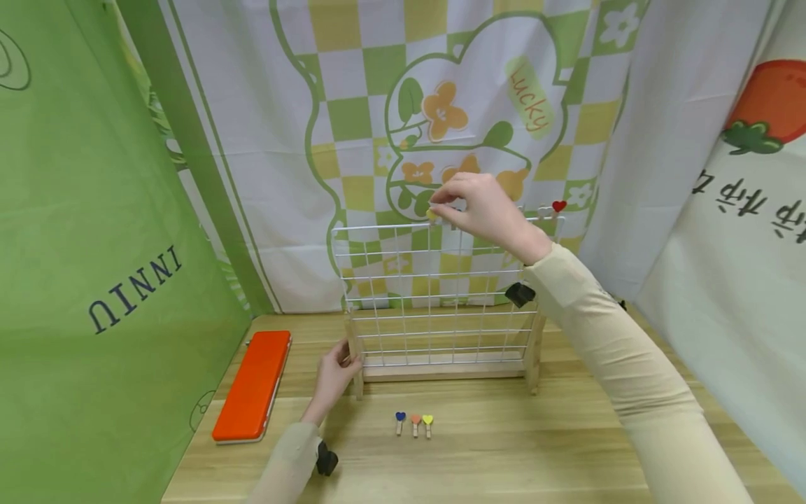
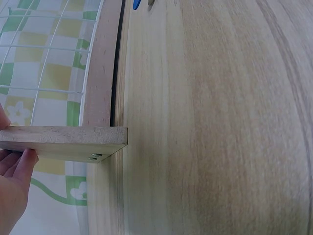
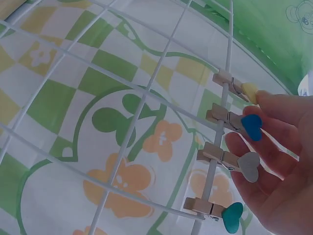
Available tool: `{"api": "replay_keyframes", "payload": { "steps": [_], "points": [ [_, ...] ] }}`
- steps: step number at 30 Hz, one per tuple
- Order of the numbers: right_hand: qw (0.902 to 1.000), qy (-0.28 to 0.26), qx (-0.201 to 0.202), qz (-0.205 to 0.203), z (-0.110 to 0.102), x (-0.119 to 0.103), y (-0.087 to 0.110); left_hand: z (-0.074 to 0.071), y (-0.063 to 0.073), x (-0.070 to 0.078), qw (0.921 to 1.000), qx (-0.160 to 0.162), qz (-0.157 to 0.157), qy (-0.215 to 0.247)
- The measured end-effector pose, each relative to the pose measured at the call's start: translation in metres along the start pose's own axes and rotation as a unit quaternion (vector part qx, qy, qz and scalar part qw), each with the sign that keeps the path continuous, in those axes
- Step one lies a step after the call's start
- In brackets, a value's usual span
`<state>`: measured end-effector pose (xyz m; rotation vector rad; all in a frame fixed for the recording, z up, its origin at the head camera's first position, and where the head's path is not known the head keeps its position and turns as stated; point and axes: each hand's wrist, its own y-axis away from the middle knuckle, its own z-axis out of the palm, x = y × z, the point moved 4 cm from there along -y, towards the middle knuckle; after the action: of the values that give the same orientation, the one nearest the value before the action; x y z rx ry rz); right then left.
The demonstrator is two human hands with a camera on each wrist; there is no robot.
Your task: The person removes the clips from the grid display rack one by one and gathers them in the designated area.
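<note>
A person's right hand is at the top rod of a white wire grid, its grip pinching a yellow heart clothespin between thumb and fingers. The wooden end of this clothespin sits across the rod. Beside it along the same rod, in order, are a blue heart clothespin, a white heart clothespin and a teal heart clothespin, their hearts all facing the hand's side. A red heart clothespin and another white shape show near the rod's right end.

The left hand holds the grid's wooden left upright near its foot, its grip pressed on both faces of the board, thumb on one side and fingers on the other. Two metal fasteners show low on that board. A wooden crossbar joins it to the right upright.

On the worktop in front of the grid, three clothespins lie in a row: dark blue, orange and yellow, the latter two close together. To the left lies an orange-red case, lid down, its contents hidden. Behind the grid hangs a checked, flowered curtain.
</note>
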<state>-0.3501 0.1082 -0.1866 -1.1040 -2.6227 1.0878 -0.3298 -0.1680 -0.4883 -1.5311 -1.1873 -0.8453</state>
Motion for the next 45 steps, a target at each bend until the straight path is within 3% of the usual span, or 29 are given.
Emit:
{"api": "replay_keyframes", "payload": {
  "steps": [15, 28, 33, 38, 45],
  "points": [
    [0.9994, 0.005, -0.032, 0.014, 0.003, 0.001, -0.002, 0.001, 0.001, -0.001, 1.0, -0.001, 0.0, 0.003],
    [0.9997, -0.01, 0.021, -0.004, 0.002, -0.003, 0.0, 0.002, 0.002, 0.001, 0.9999, 0.002, -0.008, 0.007],
    [0.9981, -0.031, 0.053, -0.011, -0.003, -0.005, 0.001, 0.004, -0.003, -0.015, 0.9998, 0.012, -0.011, 0.008],
    [0.9974, -0.039, 0.059, -0.013, -0.007, -0.01, 0.008, 0.002, 0.0, -0.008, 1.0, 0.003, -0.007, 0.001],
    [0.996, -0.032, 0.067, -0.05, -0.006, -0.022, 0.024, 0.0, 0.001, -0.001, 0.9999, 0.009, -0.003, -0.007]
  ]
}}
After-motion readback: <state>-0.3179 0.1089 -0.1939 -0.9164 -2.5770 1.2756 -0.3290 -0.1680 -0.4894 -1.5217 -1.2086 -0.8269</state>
